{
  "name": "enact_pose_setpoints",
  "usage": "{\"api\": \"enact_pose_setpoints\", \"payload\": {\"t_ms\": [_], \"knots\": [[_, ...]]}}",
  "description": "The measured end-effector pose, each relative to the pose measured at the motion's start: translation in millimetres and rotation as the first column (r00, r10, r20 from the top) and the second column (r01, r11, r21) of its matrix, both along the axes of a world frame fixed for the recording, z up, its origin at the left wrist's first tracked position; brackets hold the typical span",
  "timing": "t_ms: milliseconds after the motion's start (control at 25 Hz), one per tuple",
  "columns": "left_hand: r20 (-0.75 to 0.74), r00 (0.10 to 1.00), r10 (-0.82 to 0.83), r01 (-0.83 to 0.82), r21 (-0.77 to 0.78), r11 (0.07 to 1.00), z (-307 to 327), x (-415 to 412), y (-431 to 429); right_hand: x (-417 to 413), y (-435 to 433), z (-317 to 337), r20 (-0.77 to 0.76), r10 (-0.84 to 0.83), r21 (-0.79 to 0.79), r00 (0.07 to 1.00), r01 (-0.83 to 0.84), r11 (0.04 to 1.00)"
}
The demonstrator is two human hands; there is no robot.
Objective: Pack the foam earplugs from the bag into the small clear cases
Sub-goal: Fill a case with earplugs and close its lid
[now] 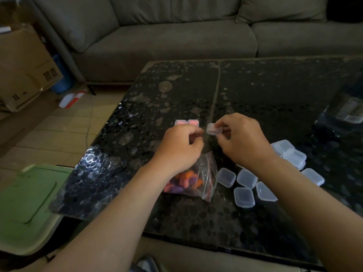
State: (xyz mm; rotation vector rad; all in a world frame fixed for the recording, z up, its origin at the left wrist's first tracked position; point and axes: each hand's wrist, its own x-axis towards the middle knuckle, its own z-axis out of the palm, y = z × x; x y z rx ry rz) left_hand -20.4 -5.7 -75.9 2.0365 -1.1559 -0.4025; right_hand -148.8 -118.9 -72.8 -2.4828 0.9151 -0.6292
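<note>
**Hands raised over the table, one small case pinched**

Head view: the right hand [242, 140] pinches a small clear case [214, 129] between thumb and fingertips, lifted just above the dark speckled table [176, 91]. The case looks shut, with a faint pink tint inside (what it holds cannot be made out). The left hand [180, 148] hangs just beside it, fingers curled inward into a loose fist; whether anything sits inside that curl cannot be told.

Just beyond the left hand's knuckles, two filled cases [187, 122] lie side by side on the table, touching, both showing pink through their lids.

Beneath the left wrist lies the clear zip bag [204, 179], crumpled, with orange, pink and purple foam earplugs [184, 179] heaped in its lower part. Its red-lined mouth points toward the near right.

To the right of the bag, a cluster of empty clear cases [244, 188] lies flat on the table under and around the right forearm, several touching one another. Further right, a second group of cases [290, 154] is piled loosely near the right wrist, and a single case [313, 176] lies beside the forearm (partly hidden by it).

Behind the table runs a grey-green sofa [176, 36]. At the left stands a cardboard box [23, 65] on the tiled floor, and a pale green lid [25, 203] lies at the near left, beside the table's corner.
</note>
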Motion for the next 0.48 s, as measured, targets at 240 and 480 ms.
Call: {"api": "enact_pose_setpoints", "payload": {"t_ms": [240, 480], "knots": [[0.217, 0.975, -0.051, 0.027, 0.113, 0.993, -3.2, 3.7, -4.3, 29.9, -18.0, -6.8, -0.138, 0.008, 0.032, 0.99, -0.004, 0.999], [0.161, 0.987, 0.003, -0.024, 0.126, 0.992, -9.6, 12.3, -9.1, 49.2, -30.0, -13.9, -0.16, 0.014, 0.027, 0.987, -0.01, 1.0]]}}
